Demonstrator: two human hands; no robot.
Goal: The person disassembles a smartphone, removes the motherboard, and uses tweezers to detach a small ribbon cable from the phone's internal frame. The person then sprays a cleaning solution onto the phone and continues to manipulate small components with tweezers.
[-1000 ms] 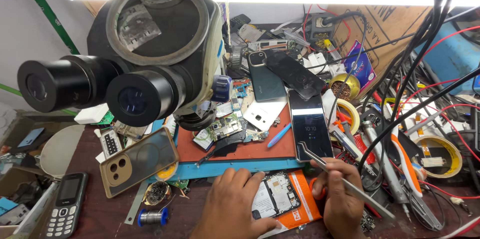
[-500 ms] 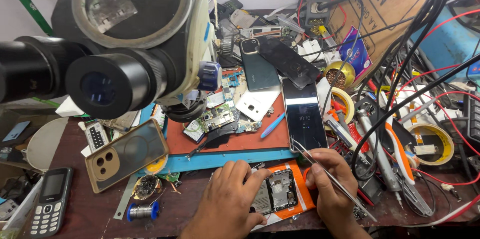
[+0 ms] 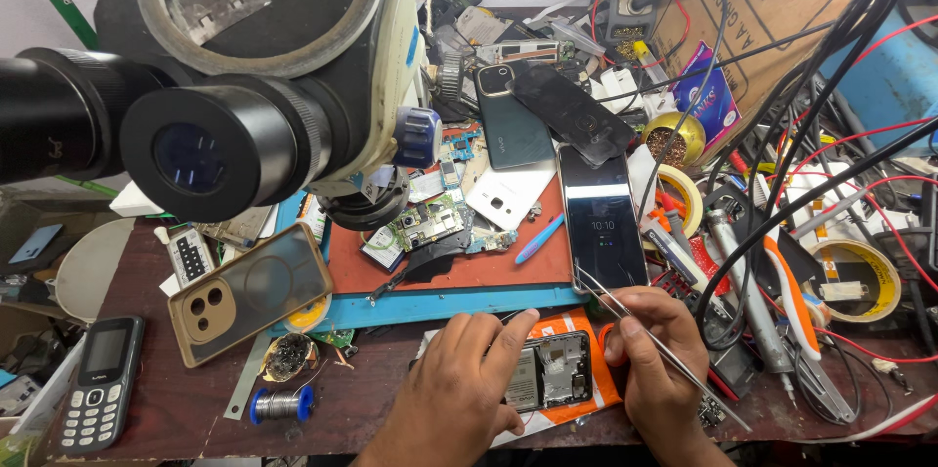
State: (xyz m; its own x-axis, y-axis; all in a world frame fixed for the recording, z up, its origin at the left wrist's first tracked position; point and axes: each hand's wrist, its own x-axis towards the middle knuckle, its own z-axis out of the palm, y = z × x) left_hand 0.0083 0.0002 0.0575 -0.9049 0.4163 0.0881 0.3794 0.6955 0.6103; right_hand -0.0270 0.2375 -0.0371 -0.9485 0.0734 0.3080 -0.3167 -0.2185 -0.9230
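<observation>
Your right hand [image 3: 655,364] has its fingers [image 3: 625,330] pinched together on a pair of metal tweezers [image 3: 660,345], which slant from upper left down to lower right across the hand. Your left hand [image 3: 459,394] lies flat, fingers [image 3: 513,325] together and pressing on the left edge of the opened phone [image 3: 549,369]. That phone sits between your two hands at the near edge of the desk [image 3: 186,428], its back off, showing a metal shield and grey frame, on an orange sheet [image 3: 601,384]. Just beyond it lies the red and blue work mat [image 3: 469,276], carrying a circuit board [image 3: 425,228], a white phone back [image 3: 508,195] and a blue pen [image 3: 539,238]. A dark smartphone [image 3: 601,218] with a lit screen lies on the mat's right edge. A round gold tin [image 3: 674,140] further right holds brass wool. The microscope [image 3: 244,86] looms at the upper left.
</observation>
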